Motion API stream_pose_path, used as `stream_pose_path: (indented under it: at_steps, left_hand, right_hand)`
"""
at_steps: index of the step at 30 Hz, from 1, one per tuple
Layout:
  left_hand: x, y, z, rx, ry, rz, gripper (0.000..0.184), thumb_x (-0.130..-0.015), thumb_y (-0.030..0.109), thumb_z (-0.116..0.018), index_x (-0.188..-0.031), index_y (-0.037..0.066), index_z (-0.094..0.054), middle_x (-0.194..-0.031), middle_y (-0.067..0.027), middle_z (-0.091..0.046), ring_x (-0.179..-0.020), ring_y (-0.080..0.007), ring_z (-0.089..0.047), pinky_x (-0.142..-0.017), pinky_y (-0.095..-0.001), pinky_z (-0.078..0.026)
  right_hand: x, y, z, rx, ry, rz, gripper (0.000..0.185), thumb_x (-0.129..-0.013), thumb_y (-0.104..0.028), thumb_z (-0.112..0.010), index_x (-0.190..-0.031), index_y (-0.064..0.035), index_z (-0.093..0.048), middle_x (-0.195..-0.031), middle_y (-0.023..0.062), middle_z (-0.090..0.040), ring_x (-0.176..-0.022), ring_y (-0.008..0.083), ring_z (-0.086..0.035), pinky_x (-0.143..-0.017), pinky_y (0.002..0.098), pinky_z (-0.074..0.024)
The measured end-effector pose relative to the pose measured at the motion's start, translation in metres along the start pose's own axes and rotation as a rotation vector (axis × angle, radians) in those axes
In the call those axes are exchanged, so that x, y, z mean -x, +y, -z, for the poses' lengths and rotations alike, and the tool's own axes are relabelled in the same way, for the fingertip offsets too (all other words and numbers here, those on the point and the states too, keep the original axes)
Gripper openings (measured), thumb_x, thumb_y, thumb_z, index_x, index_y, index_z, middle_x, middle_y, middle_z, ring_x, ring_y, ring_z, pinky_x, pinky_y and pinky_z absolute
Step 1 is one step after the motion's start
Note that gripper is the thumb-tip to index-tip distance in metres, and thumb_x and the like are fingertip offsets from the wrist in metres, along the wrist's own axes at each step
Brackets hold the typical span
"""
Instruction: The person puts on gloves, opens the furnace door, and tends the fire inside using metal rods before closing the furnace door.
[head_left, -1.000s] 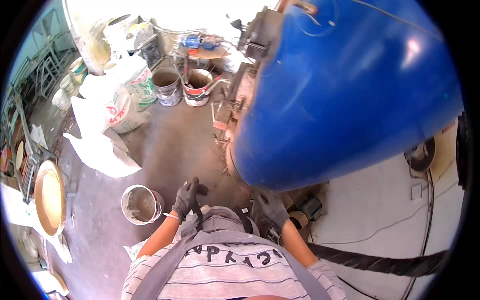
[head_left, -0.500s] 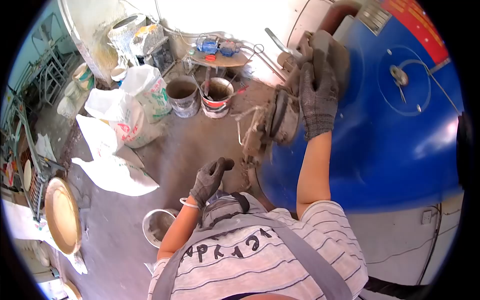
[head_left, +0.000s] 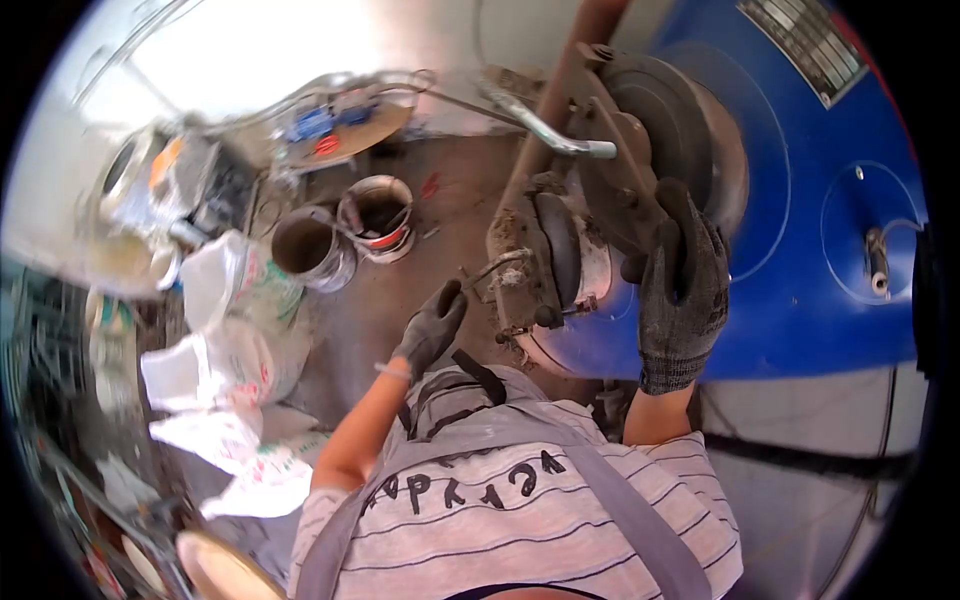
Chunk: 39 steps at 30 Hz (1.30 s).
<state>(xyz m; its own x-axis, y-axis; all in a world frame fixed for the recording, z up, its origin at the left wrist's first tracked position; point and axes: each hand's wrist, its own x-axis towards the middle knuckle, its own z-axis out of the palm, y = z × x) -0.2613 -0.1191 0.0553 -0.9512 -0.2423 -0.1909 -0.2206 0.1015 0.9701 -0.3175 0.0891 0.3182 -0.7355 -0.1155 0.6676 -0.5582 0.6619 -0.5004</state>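
A large blue tank (head_left: 770, 300) fills the right side, with a dark round lid (head_left: 660, 130) and a rusty bracket (head_left: 620, 180) on its front. My right hand (head_left: 685, 290), in a dark grey glove, is at the lower end of that bracket, its fingers curled against the metal. My left hand (head_left: 435, 325), gloved too, is just left of a rusty clamp (head_left: 525, 280) with a bent wire handle, its fingers pressed together; whether it touches the handle I cannot tell. A bare metal lever (head_left: 560, 140) sticks out above the bracket.
Two buckets, a grey one (head_left: 310, 250) and a red-and-white one (head_left: 385, 225), stand on the floor behind my left hand. White sacks (head_left: 225, 370) lie at the left. A small round table (head_left: 350, 138) holds blue motors. A black hose (head_left: 810, 458) runs at the lower right.
The view has swung round towards the tank's lid. My right hand has risen from beside my waist to the lid's bracket, and my left hand has come up near the clamp.
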Motion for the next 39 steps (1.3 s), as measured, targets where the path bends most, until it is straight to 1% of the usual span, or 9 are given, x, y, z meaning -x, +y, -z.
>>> stream_pose_path:
  at_steps: [4, 9, 13, 18, 24, 27, 32, 36, 39]
  left_hand:
    - [-0.108, -0.037, -0.007, -0.667, -0.209, -0.091, 0.060, -0.085, 0.047, -0.046, -0.120, -0.001, -0.045, -0.110, -0.0155, -0.055, -0.102, -0.0213, -0.051, -0.086, -0.0312, -0.039]
    - [-0.175, -0.142, -0.022, -0.187, -0.723, 0.310, 0.067, -0.081, 0.055, -0.049, -0.124, 0.005, -0.040, -0.115, -0.0124, -0.050, -0.095, -0.0225, -0.053, -0.080, -0.0343, -0.044]
    - [-0.154, -0.162, -0.040, -0.034, -0.653, 0.411, 0.058, -0.084, 0.054, -0.043, -0.119, 0.008, -0.043, -0.114, -0.0122, -0.049, -0.090, -0.0226, -0.055, -0.064, -0.0352, -0.052]
    - [-0.070, -0.118, -0.050, 0.244, -0.668, 0.485, 0.051, -0.087, 0.048, -0.043, -0.114, 0.004, -0.045, -0.097, -0.0079, -0.054, -0.073, -0.0174, -0.053, -0.054, -0.0285, -0.052]
    - [-0.105, 0.015, -0.004, 1.401, -1.450, 1.481, 0.025, -0.088, 0.030, -0.046, -0.088, 0.006, -0.052, -0.069, -0.0033, -0.055, -0.045, -0.0132, -0.044, -0.047, -0.0240, -0.044]
    - [-0.152, 0.017, 0.016, 0.620, -1.042, -0.131, 0.022, -0.090, 0.019, -0.036, -0.103, 0.004, -0.047, -0.089, -0.0036, -0.054, -0.075, -0.0149, -0.051, -0.075, -0.0277, -0.046]
    - [-0.153, 0.045, 0.028, 1.066, -0.572, 0.359, 0.049, -0.089, 0.033, -0.039, -0.124, -0.001, -0.038, -0.124, -0.0146, -0.046, -0.112, -0.0259, -0.048, -0.096, -0.0320, -0.039]
    - [-0.142, 0.064, 0.025, -0.994, -0.204, -1.336, 0.053, -0.085, 0.040, -0.046, -0.119, 0.000, -0.046, -0.127, -0.0181, -0.042, -0.120, -0.0286, -0.039, -0.103, -0.0468, -0.025]
    - [-0.189, 0.017, 0.010, -1.108, -0.174, -1.159, 0.049, -0.084, 0.041, -0.045, -0.115, 0.003, -0.050, -0.120, -0.0189, -0.049, -0.115, -0.0309, -0.042, -0.102, -0.0478, -0.023]
  right_hand:
    - [0.010, -0.008, -0.012, 0.380, 0.176, 0.144, 0.034, -0.086, -0.007, -0.050, -0.120, 0.0020, -0.048, -0.114, 0.0155, -0.055, -0.091, 0.0190, -0.058, -0.081, 0.0305, -0.0455]
    - [0.094, -0.021, -0.067, 0.026, 0.420, -0.269, 0.042, -0.086, -0.007, -0.050, -0.124, 0.0033, -0.039, -0.111, 0.0167, -0.054, -0.091, 0.0196, -0.058, -0.075, 0.0285, -0.0466]
    - [0.166, 0.029, -0.126, 0.533, -0.214, -1.061, 0.062, -0.081, -0.038, -0.053, -0.121, 0.0070, -0.040, -0.104, 0.0246, -0.056, -0.096, 0.0342, -0.054, -0.085, 0.0393, -0.0424]
    - [0.151, 0.043, -0.169, 0.538, -0.453, -1.319, 0.070, -0.082, -0.056, -0.039, -0.125, -0.0009, -0.037, -0.117, 0.0197, -0.052, -0.109, 0.0336, -0.050, -0.092, 0.0377, -0.0405]
    - [0.162, 0.068, -0.166, 0.830, -0.390, -0.930, 0.069, -0.084, -0.053, -0.039, -0.129, -0.0012, -0.035, -0.123, 0.0201, -0.048, -0.105, 0.0330, -0.053, -0.087, 0.0387, -0.0446]
    - [0.159, 0.073, -0.166, 0.864, -0.509, -0.969, 0.065, -0.085, -0.049, -0.038, -0.130, -0.0021, -0.035, -0.123, 0.0198, -0.048, -0.104, 0.0334, -0.054, -0.082, 0.0411, -0.0474]
    - [0.151, 0.076, -0.170, 0.807, -0.663, -1.122, 0.059, -0.086, -0.045, -0.038, -0.126, -0.0009, -0.039, -0.113, 0.0163, -0.056, -0.098, 0.0300, -0.058, -0.075, 0.0408, -0.0489]
    - [0.160, 0.094, -0.183, 0.840, -0.654, -1.165, 0.061, -0.087, -0.044, -0.035, -0.129, 0.0000, -0.035, -0.108, 0.0140, -0.060, -0.096, 0.0267, -0.060, -0.074, 0.0391, -0.0496]
    - [0.163, 0.104, -0.187, 0.822, -0.691, -1.176, 0.055, -0.089, -0.041, -0.033, -0.131, -0.0054, -0.036, -0.108, 0.0114, -0.060, -0.095, 0.0252, -0.060, -0.074, 0.0393, -0.0497]
